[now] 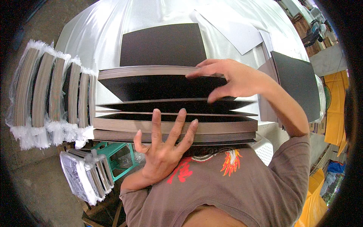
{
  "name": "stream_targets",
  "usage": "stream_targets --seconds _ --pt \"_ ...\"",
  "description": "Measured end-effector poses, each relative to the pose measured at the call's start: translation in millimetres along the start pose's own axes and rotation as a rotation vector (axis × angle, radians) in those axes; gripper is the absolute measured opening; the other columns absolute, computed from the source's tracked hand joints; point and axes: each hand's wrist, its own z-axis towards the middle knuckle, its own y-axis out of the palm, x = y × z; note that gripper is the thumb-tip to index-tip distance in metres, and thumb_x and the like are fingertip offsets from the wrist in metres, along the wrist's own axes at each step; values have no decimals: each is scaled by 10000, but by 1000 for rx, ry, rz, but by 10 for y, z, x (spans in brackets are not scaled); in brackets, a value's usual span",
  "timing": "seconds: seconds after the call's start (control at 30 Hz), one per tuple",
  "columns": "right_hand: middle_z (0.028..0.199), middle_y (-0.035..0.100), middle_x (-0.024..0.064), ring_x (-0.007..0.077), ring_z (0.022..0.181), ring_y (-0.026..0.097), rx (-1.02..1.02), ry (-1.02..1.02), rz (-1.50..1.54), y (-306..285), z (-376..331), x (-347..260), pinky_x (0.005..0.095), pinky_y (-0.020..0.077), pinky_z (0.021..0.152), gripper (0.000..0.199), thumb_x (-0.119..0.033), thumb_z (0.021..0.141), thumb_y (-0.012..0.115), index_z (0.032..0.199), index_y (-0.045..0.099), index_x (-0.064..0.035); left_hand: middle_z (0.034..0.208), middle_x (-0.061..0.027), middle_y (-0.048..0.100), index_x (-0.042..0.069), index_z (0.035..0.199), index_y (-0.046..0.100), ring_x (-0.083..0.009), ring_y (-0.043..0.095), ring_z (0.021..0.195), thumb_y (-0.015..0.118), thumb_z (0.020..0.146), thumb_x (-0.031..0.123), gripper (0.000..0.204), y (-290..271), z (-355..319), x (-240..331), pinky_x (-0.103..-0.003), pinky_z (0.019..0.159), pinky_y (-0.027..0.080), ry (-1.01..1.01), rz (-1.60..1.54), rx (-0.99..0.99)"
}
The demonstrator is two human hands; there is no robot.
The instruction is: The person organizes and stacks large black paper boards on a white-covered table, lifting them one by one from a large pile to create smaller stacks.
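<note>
Thick black boards with grey edges stand in front of me in bundles, fanned apart. My left hand (162,153) lies against the near bundle of boards (223,126), fingers spread over its top edges. Over the right part of the far bundle of boards (147,71), my right hand (236,79) is open, its fingertips at the top edge and its thumb well apart, near the middle boards. Whether those fingertips press on the boards I cannot tell. A few single boards (170,107) lean in the gap between the bundles.
Several plastic-wrapped bundles of boards (43,87) stand in a row at the left. A black board (162,44) and white sheets (234,36) lie on the white cloth-covered table (94,34). Black boards (297,85) are at the right. A green stool (119,162) stands below left.
</note>
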Motion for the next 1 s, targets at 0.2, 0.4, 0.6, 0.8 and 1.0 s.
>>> stream_targets --seconds 0.2,0.4,0.6,0.8,1.0 --pt "1306 440 213 356 1199 446 -96 49 -39 5 -21 -17 401 371 989 564 -237 694 746 1210 570 -96 1395 63 434 346 1207 545 -341 331 1314 474 889 334 326 -7 2 5 -523 943 109 -19 -27 -6" --pt "1291 439 270 393 1173 463 30 73 -204 81 -59 -108 402 386 980 767 -433 568 787 1176 579 -13 1395 66 434 351 1213 539 -344 326 1317 462 896 331 327 -3 3 9 -521 942 114 -16 -21 -5" --pt "1309 424 263 393 1197 442 29 102 -212 63 -21 -78 407 372 1000 811 -437 521 805 1191 575 -42 1399 68 428 349 1219 536 -349 304 1329 457 897 315 333 -7 -14 23 -527 934 126 -24 -34 -5" --pt "1304 429 264 391 1194 446 0 121 -208 49 -3 -81 400 376 995 821 -424 519 811 1190 568 -19 1402 60 426 351 1225 532 -351 297 1332 456 895 317 340 -27 -13 2 -532 940 117 -6 -29 -35" --pt "1252 475 243 374 1156 478 8 61 -119 -11 19 -65 399 394 969 678 -309 596 791 1168 577 -13 1407 56 420 347 1215 543 -357 302 1328 464 892 340 333 -8 -25 14 -528 949 106 -22 -48 -7"
